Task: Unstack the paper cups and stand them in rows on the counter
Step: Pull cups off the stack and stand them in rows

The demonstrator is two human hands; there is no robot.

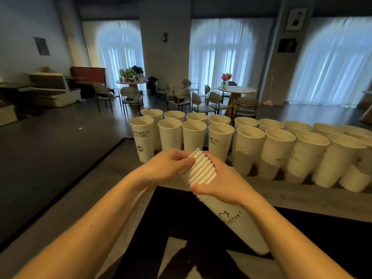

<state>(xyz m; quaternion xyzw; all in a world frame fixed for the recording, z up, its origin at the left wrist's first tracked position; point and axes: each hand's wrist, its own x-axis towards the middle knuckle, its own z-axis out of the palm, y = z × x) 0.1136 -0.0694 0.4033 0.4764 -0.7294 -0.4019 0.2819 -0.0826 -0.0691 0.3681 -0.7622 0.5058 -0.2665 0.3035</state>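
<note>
Paper rims nest tightly: your left hand (171, 164) fingers pinch the top rim, right hand (223, 184) clamps the stack (203, 170) near the table (302, 196) edge. Yank and 2 cups may lift, toppling the rows (249, 141).

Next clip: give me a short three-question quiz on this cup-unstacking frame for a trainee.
1. True or false: the nested stack of white paper cups rests on the grey counter.
2. Which hand wraps the stack below its rims? A) left hand B) right hand C) neither
3. Fill in: the white paper cups already standing form ___ rows.

Key
1. False: both hands hold it tilted in the air, in front of the counter's edge.
2. B: the left hand's fingertips pinch the topmost rim instead.
3. Two, one behind the other, open ends up.
</note>
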